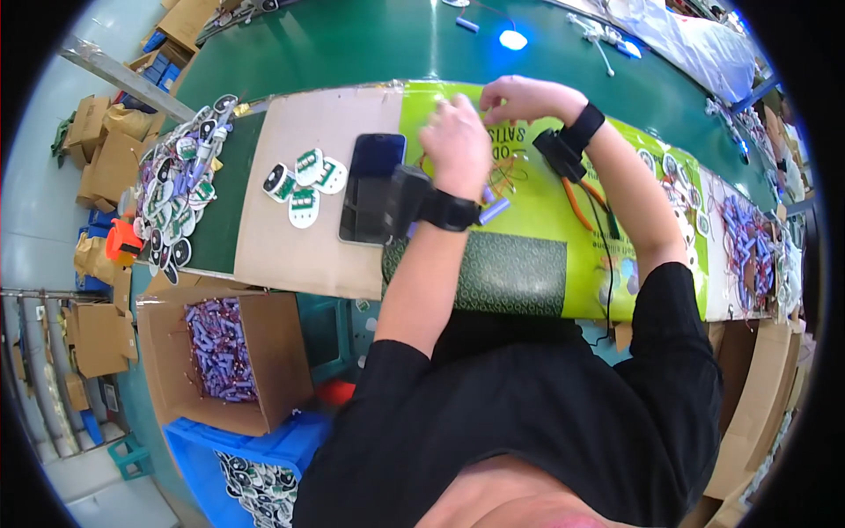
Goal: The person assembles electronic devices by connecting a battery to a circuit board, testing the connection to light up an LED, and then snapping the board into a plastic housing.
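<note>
My left hand [458, 145] is over the bright green printed sheet [546, 255], its fingers smeared by motion. Just to its right, my right hand [528, 99] has its fingers curled in with the thumb close to them; anything between them is too small to make out. Below the hands lie purple cylindrical cells [495, 209] with thin red and orange wires [503, 176]. Each wrist wears a black strap with a black device. Left of my left forearm is a dark-screened phone [370, 189], and beside it several white oval pieces with green circuit boards [305, 204].
Orange-handled pliers [576, 206] lie near my right forearm. A patterned dark green pad [515, 273] sits at the front edge. Piled assemblies [176, 189] are at the left, purple cells [748, 242] at the far right. A carton [277, 352] and blue bin [198, 458] stand lower left.
</note>
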### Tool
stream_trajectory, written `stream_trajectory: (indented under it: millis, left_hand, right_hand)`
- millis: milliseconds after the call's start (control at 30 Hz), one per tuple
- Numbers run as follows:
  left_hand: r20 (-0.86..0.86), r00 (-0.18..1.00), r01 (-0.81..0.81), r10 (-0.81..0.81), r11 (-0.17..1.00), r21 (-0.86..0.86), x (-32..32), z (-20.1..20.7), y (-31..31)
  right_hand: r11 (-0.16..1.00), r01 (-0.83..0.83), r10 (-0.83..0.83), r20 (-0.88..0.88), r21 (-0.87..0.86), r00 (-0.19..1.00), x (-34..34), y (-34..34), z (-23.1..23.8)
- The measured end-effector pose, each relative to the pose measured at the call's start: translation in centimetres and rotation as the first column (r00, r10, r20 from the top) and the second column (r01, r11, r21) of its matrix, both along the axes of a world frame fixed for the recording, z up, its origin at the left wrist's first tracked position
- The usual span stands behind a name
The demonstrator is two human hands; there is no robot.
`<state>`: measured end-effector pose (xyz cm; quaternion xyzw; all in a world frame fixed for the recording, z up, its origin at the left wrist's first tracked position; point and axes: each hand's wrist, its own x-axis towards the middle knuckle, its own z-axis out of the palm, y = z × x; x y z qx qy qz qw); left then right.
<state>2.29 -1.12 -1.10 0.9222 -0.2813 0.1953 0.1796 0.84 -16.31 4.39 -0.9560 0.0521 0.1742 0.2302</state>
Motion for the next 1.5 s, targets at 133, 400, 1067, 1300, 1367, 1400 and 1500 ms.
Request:
stream_trajectory:
  millis: [133, 400, 1067, 1300, 1367, 1400, 1500]
  left_hand:
    - [-0.131, 0.991, 0.001, 0.002, 1.000, 0.027, 1.2, 0.6, 1.4]
    - [-0.245, 0.964, 0.122, -0.107, 0.991, 0.047, 2.3, -0.9, 2.8]
    - [-0.657, 0.460, 0.650, -0.597, 0.731, -0.209, 2.4, 0.5, 3.1]
    - [-0.730, 0.459, 0.613, -0.507, 0.775, -0.152, 1.7, 1.4, 2.5]
    - [-0.711, 0.486, 0.599, -0.508, 0.786, -0.151, 1.7, 1.1, 2.5]
    - [-0.694, 0.512, 0.583, -0.506, 0.798, -0.152, 1.8, 1.0, 2.5]
    - [-0.670, 0.580, 0.558, -0.463, 0.825, -0.087, 1.9, 1.2, 2.6]
  right_hand:
    - [0.999, 0.002, 0.016, 0.339, -0.055, 0.941, -3.4, 1.6, -4.3]
    - [0.954, 0.224, -0.294, 0.467, 0.201, 0.834, -8.8, 2.8, -4.8]
    - [0.911, -0.103, -0.246, 0.727, 0.399, 0.641, -10.9, 4.4, -4.7]
    - [0.415, -0.151, -0.666, 0.413, 0.897, 0.621, -12.8, 1.0, -2.5]
    - [0.262, -0.250, -0.721, 0.361, 0.932, 0.591, -12.9, 0.2, -2.5]
    - [0.263, -0.252, -0.720, 0.363, 0.931, 0.591, -13.0, -0.1, -2.5]
    - [0.318, -0.239, -0.754, 0.398, 0.917, 0.523, -13.3, -0.6, -2.0]
